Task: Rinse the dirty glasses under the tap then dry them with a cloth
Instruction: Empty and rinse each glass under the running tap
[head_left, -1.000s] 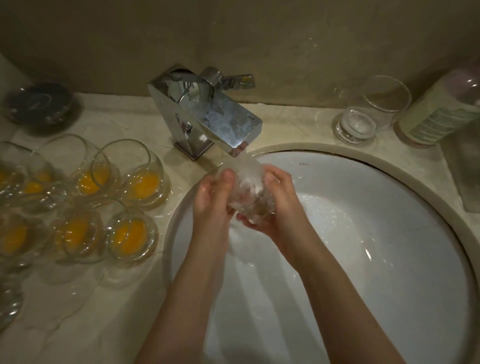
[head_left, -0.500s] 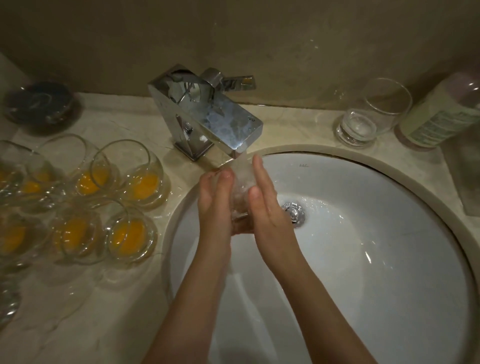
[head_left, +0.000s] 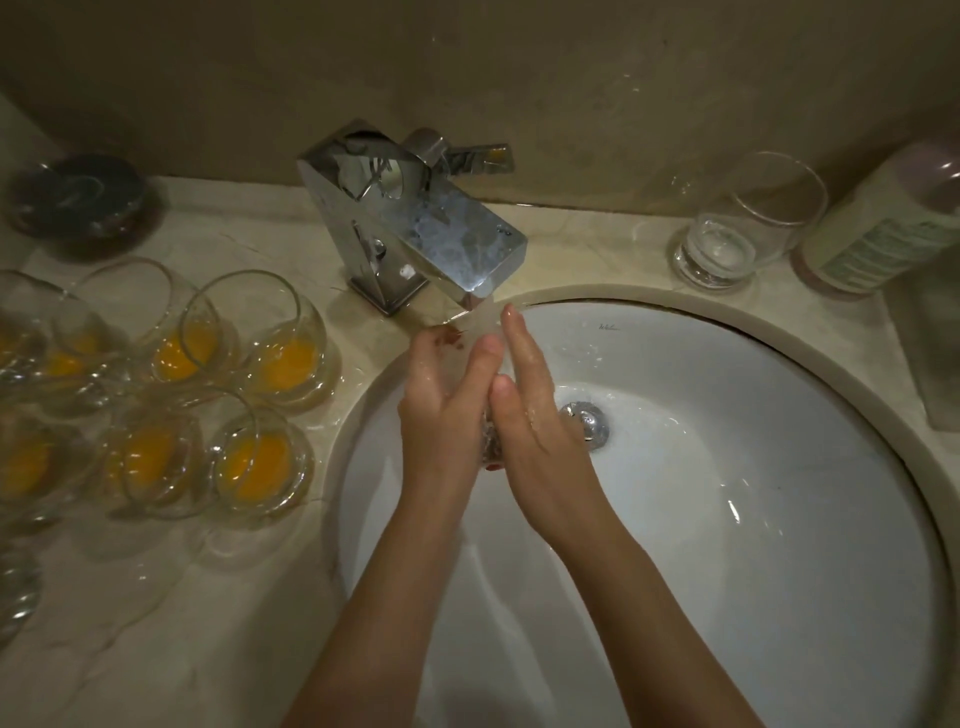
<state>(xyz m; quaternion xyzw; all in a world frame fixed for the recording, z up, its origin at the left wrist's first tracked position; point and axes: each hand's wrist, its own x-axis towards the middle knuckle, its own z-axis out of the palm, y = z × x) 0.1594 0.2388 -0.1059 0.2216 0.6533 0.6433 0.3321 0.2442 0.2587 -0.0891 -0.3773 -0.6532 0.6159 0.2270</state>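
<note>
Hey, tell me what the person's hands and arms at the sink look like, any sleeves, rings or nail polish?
Both forearms are bare to the frame's lower edge: no sleeves, watch or bracelet show. The left hand has dark reddish polish on its fingernails. The right hand is wet and glistening, its nails not visible. No rings can be made out on either hand in this dim picture.
</note>
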